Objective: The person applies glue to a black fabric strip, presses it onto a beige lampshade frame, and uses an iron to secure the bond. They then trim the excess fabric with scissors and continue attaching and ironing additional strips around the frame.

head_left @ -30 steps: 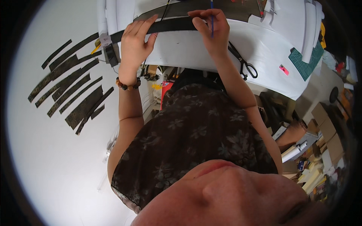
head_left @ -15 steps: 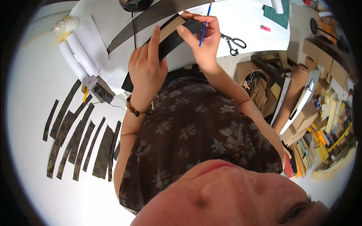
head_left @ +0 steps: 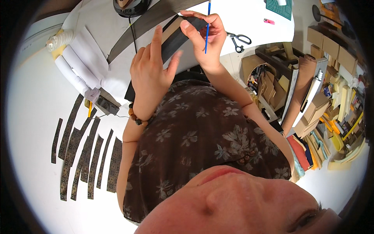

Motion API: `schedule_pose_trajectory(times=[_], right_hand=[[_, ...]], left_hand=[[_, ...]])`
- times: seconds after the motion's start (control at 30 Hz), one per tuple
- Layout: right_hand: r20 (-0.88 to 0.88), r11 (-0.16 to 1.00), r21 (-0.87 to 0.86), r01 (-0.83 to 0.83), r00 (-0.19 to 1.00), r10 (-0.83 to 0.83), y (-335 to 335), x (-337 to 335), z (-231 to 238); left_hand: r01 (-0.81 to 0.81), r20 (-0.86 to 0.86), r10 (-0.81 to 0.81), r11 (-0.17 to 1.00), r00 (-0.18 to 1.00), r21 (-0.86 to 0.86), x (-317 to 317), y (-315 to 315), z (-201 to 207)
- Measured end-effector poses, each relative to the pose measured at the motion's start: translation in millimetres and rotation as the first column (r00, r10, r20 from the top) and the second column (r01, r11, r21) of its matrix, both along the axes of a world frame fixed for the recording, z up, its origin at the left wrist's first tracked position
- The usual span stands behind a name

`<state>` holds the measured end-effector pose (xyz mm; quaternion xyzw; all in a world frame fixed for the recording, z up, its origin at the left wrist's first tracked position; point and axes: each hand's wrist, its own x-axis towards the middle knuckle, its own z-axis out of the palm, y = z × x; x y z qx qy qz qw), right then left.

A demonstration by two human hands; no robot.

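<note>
Nearest to us is the dark floral shirt [head_left: 191,117], and beyond its left side we see a beaded bracelet [head_left: 137,117] on the left wrist. The left hand [head_left: 150,72] lies over a black band [head_left: 174,46], its index finger straight, its thumb spread wide and its other fingers bent; we cannot tell whether the palm presses on the band. The right hand [head_left: 208,39] pinches the band's far end between thumb and fingers, with a slim blue stick [head_left: 207,33] upright across those fingers. The band slants above the near edge of the white tabletop [head_left: 259,33], a tan strip [head_left: 171,30] running lengthwise along it. Just right of the right hand, we find black scissors [head_left: 231,35] by that near edge. White paper rolls [head_left: 72,74] lie along the tabletop's left edge, and patterned strips [head_left: 67,167] are spread in a row on the white surface below that side. Farther in, a pink object [head_left: 269,21] lies near the right edge, short of the green cutting mat [head_left: 279,8]. Beyond the hands, we see a curved dark sheet [head_left: 163,11] crossing the tabletop and a round black device [head_left: 134,9] toward its far side.
</note>
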<state>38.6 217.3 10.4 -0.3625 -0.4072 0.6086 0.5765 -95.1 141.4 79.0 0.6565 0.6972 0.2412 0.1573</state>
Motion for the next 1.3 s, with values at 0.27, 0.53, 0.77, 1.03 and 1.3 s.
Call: schedule_pose_trajectory(times=[0.27, 0.53, 0.77, 1.03, 1.3], right_hand=[[0.022, 1.000, 0.020, -0.001, 1.000, 0.000, 3, 2, -2], [-0.098, 0.999, -0.018, -0.029, 0.995, 0.028, 9, -2, 3], [-0.119, 0.971, -0.185, -0.151, 0.984, 0.131, 52, 17, 5], [0.716, 0.340, 0.690, -0.639, 0.671, -0.192, 268, -98, -16], [0.967, -0.019, 0.024, -1.000, 0.028, -0.252, 294, -192, -36]], left_hand=[[-0.122, 0.186, 0.194, 0.933, 0.963, -0.338, 10, 23, 12], [-0.255, 0.236, 0.348, 0.902, 0.907, -0.348, -3, 32, 6], [-0.290, 0.161, 0.379, 0.868, 0.911, -0.403, -5, 36, 17], [-0.270, 0.137, 0.345, 0.881, 0.929, -0.387, -12, 41, 19], [-0.292, 0.134, 0.353, 0.895, 0.926, -0.338, -15, 37, 13]])
